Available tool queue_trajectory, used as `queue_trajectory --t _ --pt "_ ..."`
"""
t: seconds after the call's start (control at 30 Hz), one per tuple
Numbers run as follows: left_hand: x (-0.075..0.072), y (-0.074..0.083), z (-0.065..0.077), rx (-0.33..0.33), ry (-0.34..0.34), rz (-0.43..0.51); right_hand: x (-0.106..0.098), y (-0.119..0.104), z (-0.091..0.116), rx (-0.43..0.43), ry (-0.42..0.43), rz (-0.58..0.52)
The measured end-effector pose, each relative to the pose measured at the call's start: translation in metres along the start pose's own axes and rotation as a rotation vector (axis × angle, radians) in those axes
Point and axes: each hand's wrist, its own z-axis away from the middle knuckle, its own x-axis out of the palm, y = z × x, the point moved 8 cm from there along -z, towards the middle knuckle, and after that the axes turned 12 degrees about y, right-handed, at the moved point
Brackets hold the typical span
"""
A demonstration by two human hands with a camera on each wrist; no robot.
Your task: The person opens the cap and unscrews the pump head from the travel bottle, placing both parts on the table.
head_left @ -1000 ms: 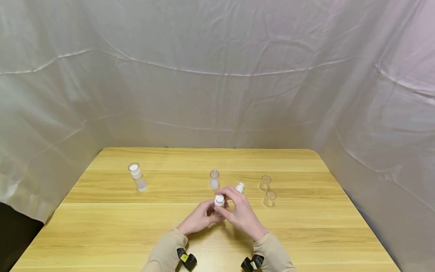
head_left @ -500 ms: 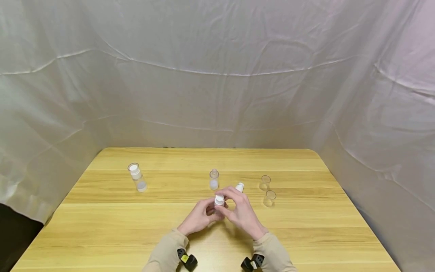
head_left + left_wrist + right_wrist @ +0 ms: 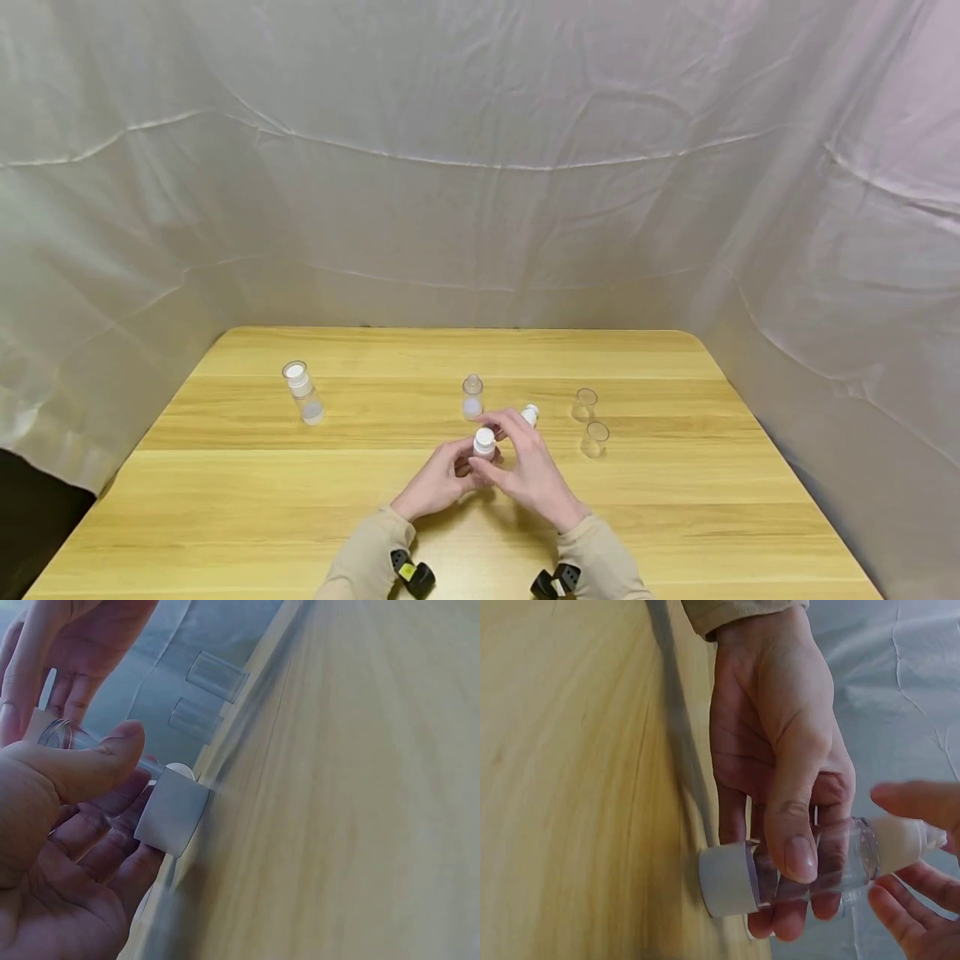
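Note:
My left hand (image 3: 438, 481) holds a small clear pump bottle upright. Its thumb lies across the transparent body (image 3: 829, 862), and the fingers wrap behind it. The bottle's white base (image 3: 174, 811) shows below the hand in the left wrist view. On top sits a white pump head (image 3: 484, 443) with its collar. My right hand (image 3: 536, 475) is around this pump head, thumb and forefinger spread on either side with a gap beside it. In the right wrist view the right fingertips (image 3: 889, 900) lie close to the collar.
A pump bottle (image 3: 303, 392) with a clear top stands at the left. Behind the hands is another clear bottle (image 3: 472, 398). A white piece (image 3: 530, 414) shows beyond the right hand. Two clear caps (image 3: 585, 404) stand to the right on the wooden table (image 3: 225, 517).
The right thumb and forefinger have spread away from the pump head, which now shows more fully. The left hand and bottle stay in place.

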Motion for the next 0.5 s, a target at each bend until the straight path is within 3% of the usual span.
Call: queue_trajectory --t 0.2,0.5 --pt "0.0007 0.0 -0.0004 -0.007 -0.005 0.009 -0.0033 -0.002 -0.0013 -0.015 0.063 -0.03" --pt "0.001 -0.002 -0.0006 -0.015 -0.011 0.01 -0.0024 -0.0018 -0.0008 -0.017 0.029 -0.035"
